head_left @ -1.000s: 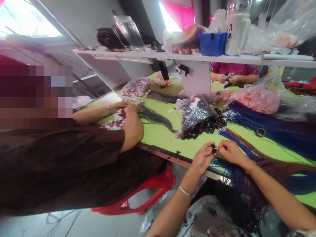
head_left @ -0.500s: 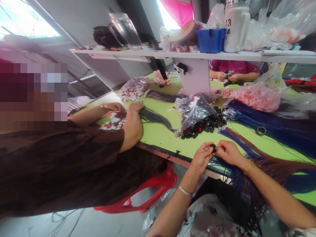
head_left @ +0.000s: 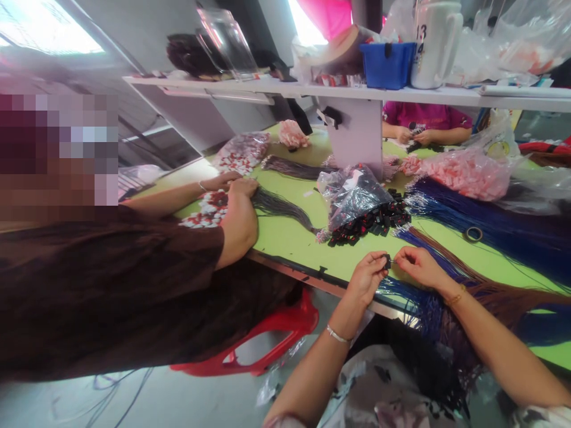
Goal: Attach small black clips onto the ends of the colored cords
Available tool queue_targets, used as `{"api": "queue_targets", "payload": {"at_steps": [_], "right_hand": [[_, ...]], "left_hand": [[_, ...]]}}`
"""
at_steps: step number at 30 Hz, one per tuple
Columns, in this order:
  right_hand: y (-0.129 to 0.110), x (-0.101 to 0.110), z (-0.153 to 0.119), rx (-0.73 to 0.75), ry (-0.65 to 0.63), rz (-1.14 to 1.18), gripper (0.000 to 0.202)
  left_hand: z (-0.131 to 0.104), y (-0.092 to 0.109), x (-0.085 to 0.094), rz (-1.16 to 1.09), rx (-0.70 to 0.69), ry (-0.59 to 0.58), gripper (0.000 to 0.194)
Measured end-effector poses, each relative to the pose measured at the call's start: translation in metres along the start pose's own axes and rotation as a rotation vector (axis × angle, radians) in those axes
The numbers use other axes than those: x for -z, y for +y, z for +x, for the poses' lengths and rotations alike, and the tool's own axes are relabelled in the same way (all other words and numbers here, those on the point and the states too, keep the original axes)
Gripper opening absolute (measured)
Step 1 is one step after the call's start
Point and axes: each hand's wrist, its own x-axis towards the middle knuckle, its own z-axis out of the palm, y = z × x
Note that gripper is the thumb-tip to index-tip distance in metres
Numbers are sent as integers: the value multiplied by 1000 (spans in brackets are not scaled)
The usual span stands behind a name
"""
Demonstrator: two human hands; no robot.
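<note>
My left hand (head_left: 369, 274) pinches a small black connector (head_left: 387, 261) above the table's front edge. Just right of it, my right hand (head_left: 417, 266) has its fingers closed on a thin wire end that meets the connector. Blue wires (head_left: 404, 295) hang over the edge below both hands, and brown wires (head_left: 495, 291) lie to the right. Beyond my hands, a heap of black connectors (head_left: 370, 229) spills from a clear plastic bag (head_left: 357, 196).
At the left, a person's arm (head_left: 238, 232) reaches over white and red pieces (head_left: 207, 211). A red stool (head_left: 276, 333) stands below. A shelf (head_left: 312, 89) spans the table, holding a blue bin (head_left: 387, 64) and a white mug (head_left: 435, 44). Another person (head_left: 428, 122) works behind.
My right hand has drawn slightly away from the connector, and a thin wire now shows between my hands. The left neighbour's far hand has moved right, toward their other hand.
</note>
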Motion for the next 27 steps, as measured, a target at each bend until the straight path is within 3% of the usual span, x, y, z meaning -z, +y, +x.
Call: {"api": "queue_targets", "payload": {"at_steps": [8,13,18,20,22,24,27], "right_hand": [[-1,-4,0,8,5,-43,12],[1,-12,-3,-32,93,-154,12],[15,11,4,6,66,-163,18],[24,27,8,-76,172,-268,20],[31,37,9,-225,246,-516,16],[35,38,6,-301,215,-686,17],[35,31,0,-268,94,-747,19]], "left_hand": [[-2,-2,-3,45,-5,9,35],[-3,-10,-9,136,-93,28,34],[1,-15,-12,149,-92,22,33],[4,-15,-10,129,-70,31,34],[7,-15,-8,122,-57,32,34],[10,-16,-6,121,-54,22,34],[11,-17,-5,112,-58,8,34]]}}
